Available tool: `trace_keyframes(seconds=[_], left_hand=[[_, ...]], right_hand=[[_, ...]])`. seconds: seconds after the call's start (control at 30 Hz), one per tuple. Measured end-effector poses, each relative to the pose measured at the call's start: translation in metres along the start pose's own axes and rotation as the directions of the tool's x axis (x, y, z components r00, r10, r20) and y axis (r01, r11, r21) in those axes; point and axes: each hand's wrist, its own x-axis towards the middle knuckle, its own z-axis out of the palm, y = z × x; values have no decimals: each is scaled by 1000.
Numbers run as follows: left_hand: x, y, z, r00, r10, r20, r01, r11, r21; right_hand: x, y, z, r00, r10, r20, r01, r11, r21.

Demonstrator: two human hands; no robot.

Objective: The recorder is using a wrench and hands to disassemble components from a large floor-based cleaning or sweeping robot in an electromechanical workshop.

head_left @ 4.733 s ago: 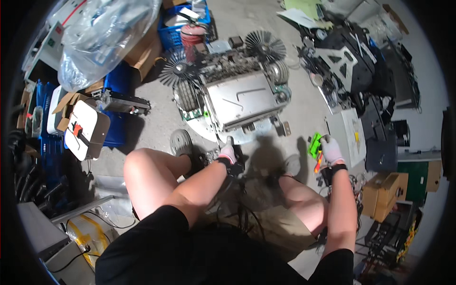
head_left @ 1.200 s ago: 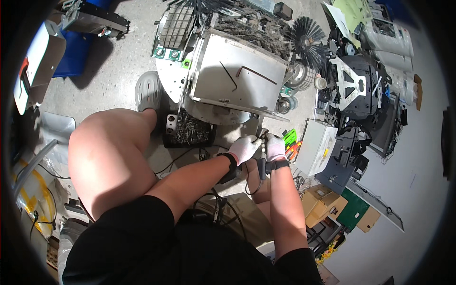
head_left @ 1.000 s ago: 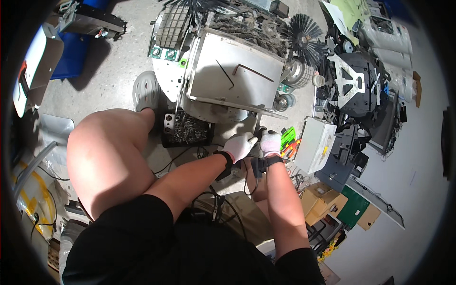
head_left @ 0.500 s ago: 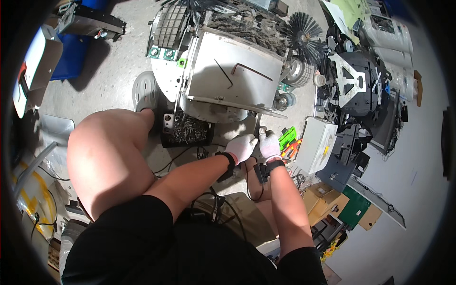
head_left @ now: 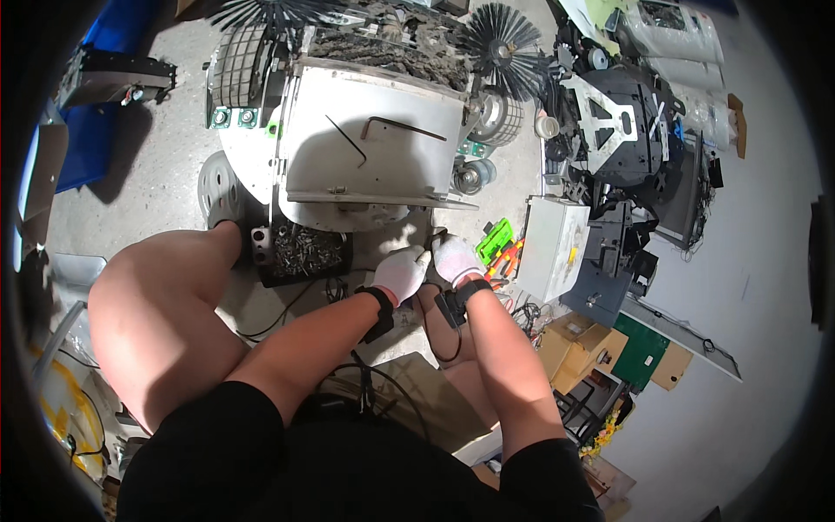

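White-gloved left hand [head_left: 401, 275] narrow, fingers bunched, tips just beside right hand [head_left: 457, 259]. Right hand gloved too, fingers curled, pointing away from body. Anything pinched in either: can't tell, too small and dark.

Black strap [head_left: 380, 315] on left wrist, dark block [head_left: 450, 309] on right one. Green case [head_left: 496, 238] just right of right hand, orange-handled tools [head_left: 504, 259] lying next to it, then grey metal box [head_left: 554, 248] further right. Black tray [head_left: 306, 278] left of left hand, filled with small metal bits [head_left: 304, 250].

Machine [head_left: 383, 52] ahead of both hands, flat metal panel [head_left: 417, 87] facing up. On panel: thin dark key [head_left: 344, 134] and brown bent key [head_left: 404, 128], near each other. Gridded wheel [head_left: 239, 65] at left side, round bristle brush [head_left: 503, 54] at right. Grey shoe [head_left: 217, 187] near tray. Cardboard box [head_left: 574, 352] lower right.
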Motion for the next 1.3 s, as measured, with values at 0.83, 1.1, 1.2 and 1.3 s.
trace_keyframes(seconds=[0.83,1.1,1.2,1.3], left_hand=[[41,2,-4,988,-152,3,148,960,-238],[45,-15,3,998,-67,-16,60,958,-281],[42,-4,-5,1000,-27,0,25,945,-327],[46,-14,-8,996,-53,69,77,907,-413]], right_hand=[[-21,23,-43,948,-196,-250,185,980,-68],[-15,16,5,770,510,-383,-49,646,762],[7,61,26,836,535,-120,-191,490,851],[10,24,-15,856,390,-341,-90,761,643]])
